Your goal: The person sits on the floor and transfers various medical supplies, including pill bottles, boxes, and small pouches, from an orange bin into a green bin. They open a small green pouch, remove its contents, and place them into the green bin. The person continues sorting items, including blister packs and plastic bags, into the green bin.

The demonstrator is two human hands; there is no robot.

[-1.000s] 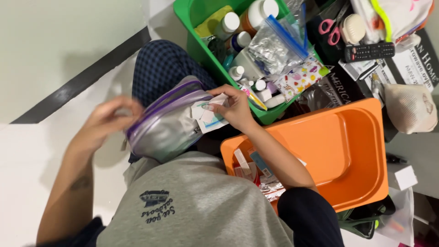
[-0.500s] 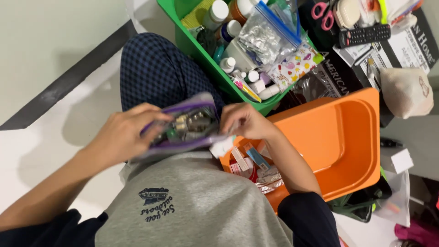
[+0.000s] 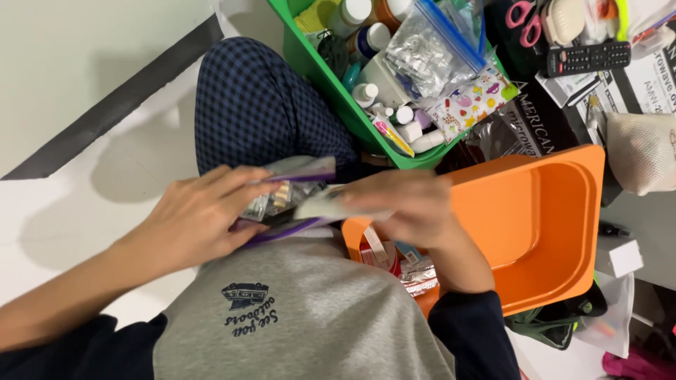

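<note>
My left hand (image 3: 197, 214) grips the left side of a silver pouch with purple trim (image 3: 299, 172), held open on my lap; foil blister packs (image 3: 271, 204) show inside it. My right hand (image 3: 405, 204) holds white paper packets (image 3: 324, 206) at the pouch's mouth, its fingers blurred. Just right of my hands sits an orange bin (image 3: 556, 211) with small medicine boxes and foil strips (image 3: 398, 260) in its near left corner.
A green bin (image 3: 320, 74) with bottles, tubes and a zip bag (image 3: 429, 49) of blister packs stands beyond my knee. Farther right lie pink scissors (image 3: 524, 21), a black remote (image 3: 588, 56), magazines and a beige pouch (image 3: 644, 151). White floor lies left.
The pouch has gone from closed-side-up to open in my lap. My left hand moved in to grip it, and my right hand brought the white packets to its mouth.
</note>
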